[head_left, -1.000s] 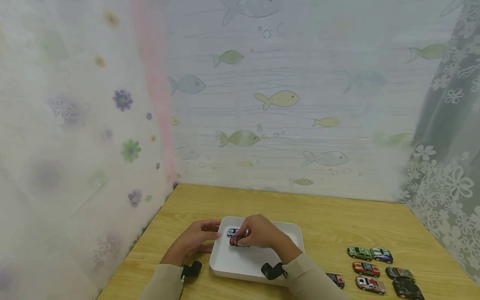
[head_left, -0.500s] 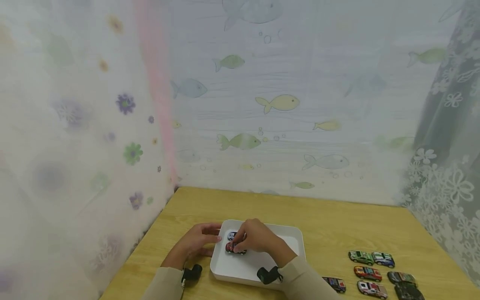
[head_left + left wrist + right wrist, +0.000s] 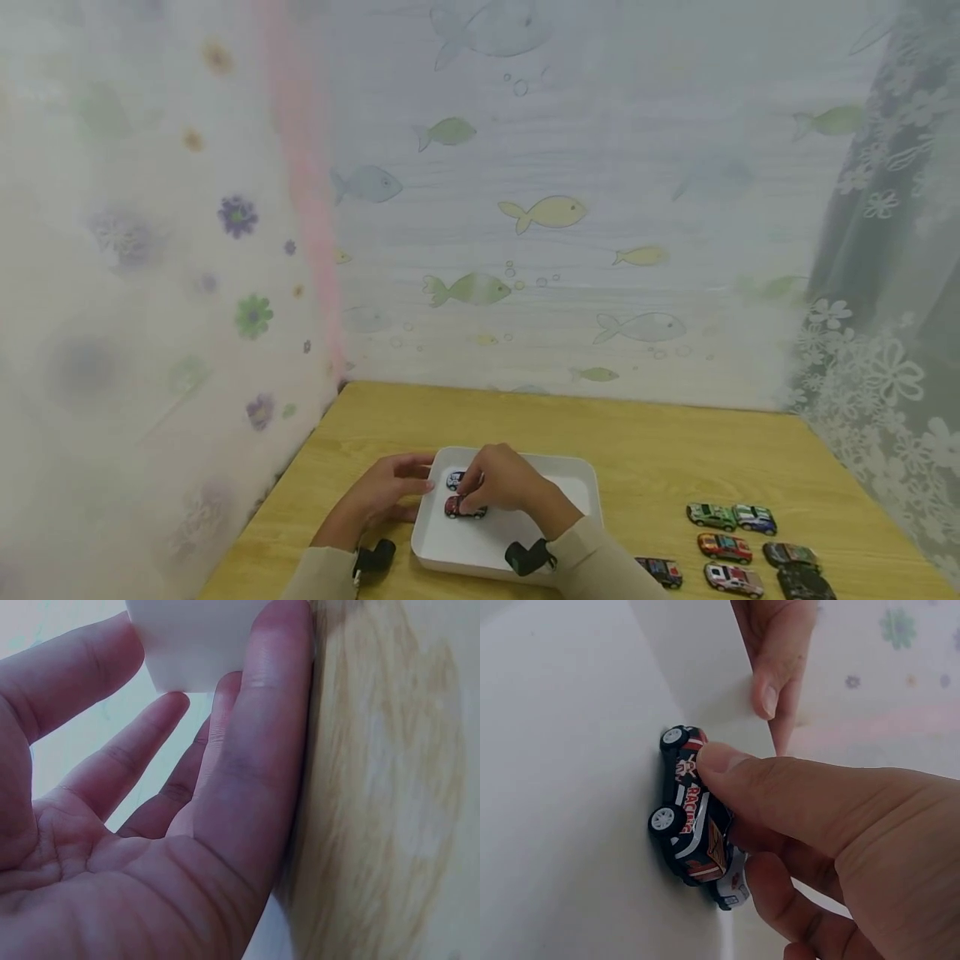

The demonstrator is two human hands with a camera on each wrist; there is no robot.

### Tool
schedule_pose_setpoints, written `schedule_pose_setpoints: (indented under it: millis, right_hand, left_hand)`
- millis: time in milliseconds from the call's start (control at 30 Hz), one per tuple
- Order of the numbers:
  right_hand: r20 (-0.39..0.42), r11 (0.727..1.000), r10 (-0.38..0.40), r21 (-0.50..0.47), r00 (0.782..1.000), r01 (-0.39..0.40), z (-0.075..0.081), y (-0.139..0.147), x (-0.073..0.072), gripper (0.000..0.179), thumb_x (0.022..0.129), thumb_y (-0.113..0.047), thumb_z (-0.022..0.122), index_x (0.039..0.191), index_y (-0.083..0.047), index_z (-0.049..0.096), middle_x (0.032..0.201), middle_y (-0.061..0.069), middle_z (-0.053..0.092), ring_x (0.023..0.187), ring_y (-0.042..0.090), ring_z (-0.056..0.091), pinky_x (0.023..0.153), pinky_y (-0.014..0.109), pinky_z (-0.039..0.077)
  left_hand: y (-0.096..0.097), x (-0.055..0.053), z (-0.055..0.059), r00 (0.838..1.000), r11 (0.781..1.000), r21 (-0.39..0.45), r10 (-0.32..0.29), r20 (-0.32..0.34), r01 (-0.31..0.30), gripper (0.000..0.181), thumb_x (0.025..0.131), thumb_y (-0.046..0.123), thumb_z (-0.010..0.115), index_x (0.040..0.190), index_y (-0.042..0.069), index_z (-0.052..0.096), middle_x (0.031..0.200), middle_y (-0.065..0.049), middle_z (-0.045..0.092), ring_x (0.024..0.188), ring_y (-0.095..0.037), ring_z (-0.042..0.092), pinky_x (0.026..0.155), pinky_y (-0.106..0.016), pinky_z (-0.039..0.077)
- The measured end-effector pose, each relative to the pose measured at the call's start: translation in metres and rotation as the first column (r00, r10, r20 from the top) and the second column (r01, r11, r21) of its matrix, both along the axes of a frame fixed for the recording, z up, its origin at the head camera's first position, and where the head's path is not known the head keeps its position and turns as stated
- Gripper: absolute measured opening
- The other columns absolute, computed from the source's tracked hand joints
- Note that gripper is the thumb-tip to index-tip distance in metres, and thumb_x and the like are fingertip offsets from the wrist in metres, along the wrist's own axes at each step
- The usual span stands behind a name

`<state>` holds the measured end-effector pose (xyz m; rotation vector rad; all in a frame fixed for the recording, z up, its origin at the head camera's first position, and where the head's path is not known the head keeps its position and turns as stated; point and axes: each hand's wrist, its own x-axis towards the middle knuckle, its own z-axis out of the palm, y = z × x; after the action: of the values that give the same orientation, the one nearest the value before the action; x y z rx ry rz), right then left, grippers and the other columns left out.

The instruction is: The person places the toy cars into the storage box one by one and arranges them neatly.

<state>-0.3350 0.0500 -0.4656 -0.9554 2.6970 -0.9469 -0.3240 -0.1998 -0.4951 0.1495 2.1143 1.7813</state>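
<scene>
A shallow white tray [image 3: 480, 542] stands on the table. Inside it, near its left wall, my right hand [image 3: 510, 483] pinches a dark red and black toy car [image 3: 453, 507] between thumb and fingers. White wheels and "RACING" lettering show on the toy car [image 3: 686, 795] in the right wrist view, its wheels right at the tray floor. Just behind it is a white and blue toy car [image 3: 453, 481], partly hidden by the fingers. My left hand [image 3: 382, 492] rests against the tray's left side, fingers extended; the left wrist view shows fingertips at the tray's outer wall [image 3: 195, 645].
Several toy cars [image 3: 723, 547] lie on the wooden table [image 3: 637, 458] to the right of the tray. A dark toy car [image 3: 660, 572] sits close to my right sleeve. Printed curtains [image 3: 540, 275] hang behind and on the left.
My right hand has drawn the red and black toy car slightly left and toward me, so more of the white and blue one shows. The left hand keeps its place at the tray.
</scene>
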Motion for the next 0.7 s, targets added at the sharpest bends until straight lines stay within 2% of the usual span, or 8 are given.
schedule_pose_setpoints:
  millis: [200,333,533,700]
  right_hand:
    - [-0.029,1.0,-0.005,0.021,1.0,0.005,0.005,0.008,0.002,0.019,0.077,-0.022,0.092,0.094,-0.02,0.086,0.081,-0.017,0.074,0.071,-0.004,0.061,0.062,0.017,0.051]
    - [-0.043,0.999,-0.018,0.025,0.999,0.019,0.016,0.027,0.01,0.017,0.08,-0.025,0.09,0.095,-0.02,0.085,0.085,-0.016,0.073,0.072,-0.001,0.06,0.062,0.019,0.052]
    - [-0.036,0.997,-0.062,-0.044,0.997,0.06,0.025,0.08,0.034,0.018,0.085,-0.029,0.086,0.099,-0.018,0.083,0.093,-0.01,0.074,0.077,-0.001,0.061,0.067,0.02,0.053]
    - [-0.033,0.987,-0.084,-0.137,0.996,0.079,0.021,0.128,0.057,0.024,0.09,-0.035,0.082,0.105,-0.016,0.081,0.099,-0.002,0.076,0.081,0.002,0.064,0.068,0.022,0.056]
  left_hand:
    - [-0.001,0.0,-0.002,1.0,1.0,0.013,-0.001,0.005,0.001,0.062,0.094,0.015,0.076,0.15,0.006,0.052,0.146,-0.023,0.057,0.113,-0.026,0.068,0.083,-0.048,0.064]
    - [-0.001,-0.001,-0.004,1.0,1.0,0.006,0.014,-0.001,-0.014,0.062,0.093,0.015,0.077,0.15,0.005,0.053,0.145,-0.023,0.057,0.111,-0.026,0.069,0.082,-0.048,0.065]
    - [-0.001,-0.001,-0.009,1.0,0.999,0.035,0.013,0.004,-0.014,0.063,0.093,0.015,0.078,0.149,0.004,0.053,0.145,-0.024,0.057,0.11,-0.026,0.069,0.082,-0.05,0.064]
    - [0.0,-0.002,-0.009,1.0,1.0,0.028,0.01,-0.005,-0.01,0.063,0.093,0.015,0.077,0.149,0.003,0.052,0.144,-0.024,0.058,0.108,-0.025,0.07,0.081,-0.05,0.065]
